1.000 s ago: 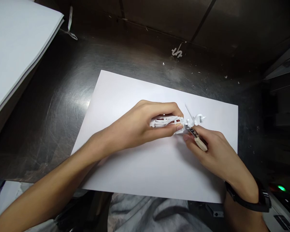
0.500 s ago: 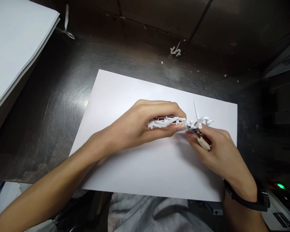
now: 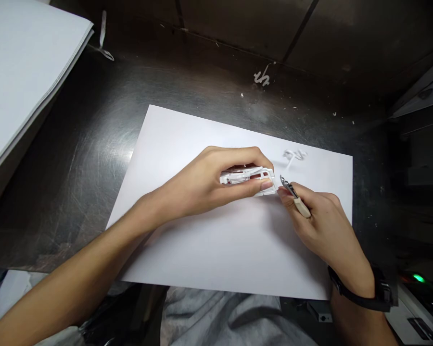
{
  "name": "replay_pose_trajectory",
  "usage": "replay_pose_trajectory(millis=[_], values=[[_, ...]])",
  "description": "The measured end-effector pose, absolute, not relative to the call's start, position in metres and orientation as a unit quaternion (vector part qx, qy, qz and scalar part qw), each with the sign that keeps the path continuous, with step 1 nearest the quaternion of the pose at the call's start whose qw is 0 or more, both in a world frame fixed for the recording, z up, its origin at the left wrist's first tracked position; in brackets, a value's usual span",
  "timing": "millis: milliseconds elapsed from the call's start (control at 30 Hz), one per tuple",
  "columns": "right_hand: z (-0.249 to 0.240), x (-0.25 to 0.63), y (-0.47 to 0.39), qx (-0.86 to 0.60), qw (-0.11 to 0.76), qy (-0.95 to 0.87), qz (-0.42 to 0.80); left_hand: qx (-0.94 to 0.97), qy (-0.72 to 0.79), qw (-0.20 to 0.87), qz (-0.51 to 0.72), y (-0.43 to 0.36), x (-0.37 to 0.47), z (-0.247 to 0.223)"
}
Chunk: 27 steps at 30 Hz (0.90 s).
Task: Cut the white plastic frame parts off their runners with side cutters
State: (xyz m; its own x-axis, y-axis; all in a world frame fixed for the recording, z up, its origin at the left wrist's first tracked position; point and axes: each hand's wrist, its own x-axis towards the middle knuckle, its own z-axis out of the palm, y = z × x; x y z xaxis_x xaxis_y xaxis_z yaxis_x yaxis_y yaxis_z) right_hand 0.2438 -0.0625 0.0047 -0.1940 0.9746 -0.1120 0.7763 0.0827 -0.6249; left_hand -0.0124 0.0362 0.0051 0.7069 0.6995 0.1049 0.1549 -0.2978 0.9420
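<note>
My left hand [image 3: 216, 175] is closed around a stack of white plastic parts [image 3: 246, 176], with the thumb pressed near their right end and the fingers along the far side. Part of the stack is hidden by the hand. In my right hand [image 3: 319, 221] is a pair of nippers [image 3: 295, 194] with metal jaws and a cream handle. The jaws point up and left, just apart from the white parts. Beyond them is a blurred, branching white plastic scrap [image 3: 295, 156], separate from both hands. A large white sheet of paper [image 3: 187, 254] lies under the hands.
A thick stack of white paper [image 3: 29, 62] stands at the upper left of the dark metal table [image 3: 90, 144]. A curled white scrap [image 3: 262, 77] and small white bits lie towards the back. At the lower right is a device with a green light [image 3: 418, 278].
The branching white scrap has come away from the parts in my left hand and moved up onto or above the paper. The nippers have drawn slightly apart from the stack.
</note>
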Motion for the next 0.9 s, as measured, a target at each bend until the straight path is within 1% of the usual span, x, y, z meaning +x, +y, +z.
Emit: replay_pose_trajectory(millis=[100, 233, 300, 367, 500, 633, 700, 767, 900], values=[[0.007, 0.243, -0.062, -0.631, 0.211, -0.681, 0.305, 0.751, 0.285, 0.531, 0.271, 0.036, -0.013, 0.006], [0.01, 0.238, -0.062, -0.596, 0.301, -0.614, 0.421, 0.722, 0.3, 0.552, 0.29, 0.032, -0.009, 0.006], [0.01, 0.233, -0.062, -0.562, 0.329, -0.596, 0.471, 0.699, 0.313, 0.571, 0.297, 0.028, -0.004, 0.004], [0.009, 0.227, -0.062, -0.547, 0.346, -0.585, 0.49, 0.669, 0.326, 0.599, 0.296, 0.023, 0.001, 0.001], [0.006, 0.225, -0.061, -0.545, 0.39, -0.561, 0.486, 0.569, 0.336, 0.7, 0.271, 0.015, 0.009, -0.001], [-0.001, 0.236, -0.059, -0.547, 0.436, -0.495, 0.516, 0.347, 0.336, 0.843, 0.236, 0.013, 0.014, 0.001], [-0.003, 0.242, -0.057, -0.548, 0.447, -0.466, 0.531, 0.257, 0.362, 0.866, 0.231, 0.014, 0.016, 0.002], [-0.005, 0.247, -0.056, -0.555, 0.441, -0.457, 0.538, 0.212, 0.384, 0.869, 0.23, 0.016, 0.017, 0.002], [-0.003, 0.25, -0.054, -0.567, 0.418, -0.455, 0.544, 0.168, 0.348, 0.896, 0.218, 0.016, 0.017, 0.004]])
